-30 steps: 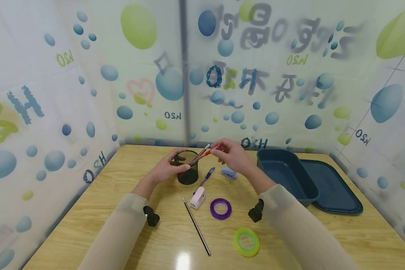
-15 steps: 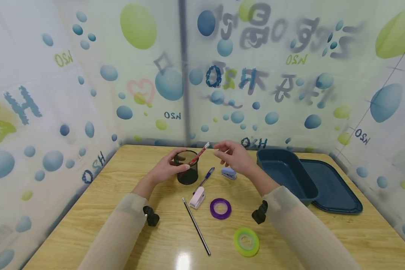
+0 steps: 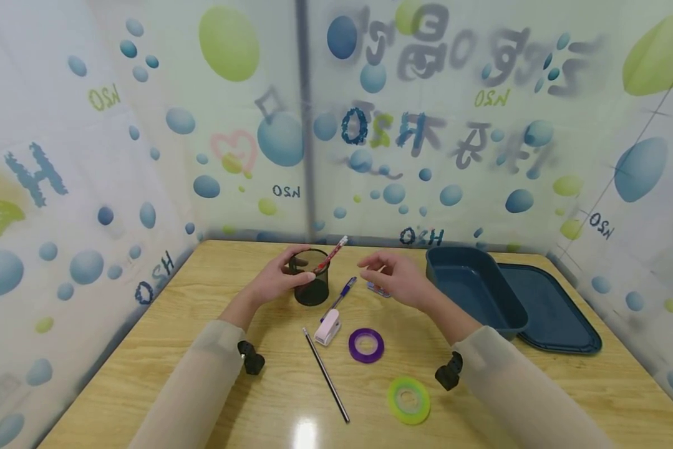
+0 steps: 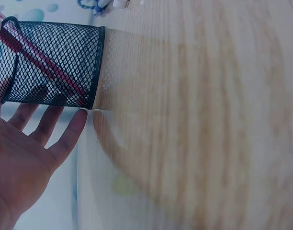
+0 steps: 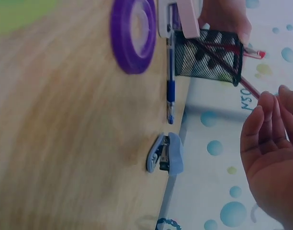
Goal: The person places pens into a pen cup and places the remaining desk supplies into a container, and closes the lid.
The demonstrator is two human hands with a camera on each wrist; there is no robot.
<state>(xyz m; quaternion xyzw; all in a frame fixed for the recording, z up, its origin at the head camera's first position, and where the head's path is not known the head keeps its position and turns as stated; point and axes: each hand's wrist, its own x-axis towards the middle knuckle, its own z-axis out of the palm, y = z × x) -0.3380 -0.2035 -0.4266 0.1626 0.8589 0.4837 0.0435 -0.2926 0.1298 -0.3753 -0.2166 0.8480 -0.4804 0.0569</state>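
My left hand grips a black mesh pen cup that stands upright on the table, thumb on the near side. A red pencil with a white end leans out of the cup to the right. Beside it, the right wrist view shows the red end of a pen at the cup's mouth. With fingers loosely bent and holding nothing, my right hand hovers over a small blue stapler, which it partly covers in the head view. A blue pen lies between cup and stapler.
Nearer me lie a pink stapler, a dark striped pencil, a purple tape roll and a yellow-green tape roll. To the right, a dark blue bin stands against a flat dark blue lid. Printed curtains border the table.
My right hand has let go of the red pen and pencil at the cup's mouth and moved right and down towards the blue stapler. The left hand stays on the cup.
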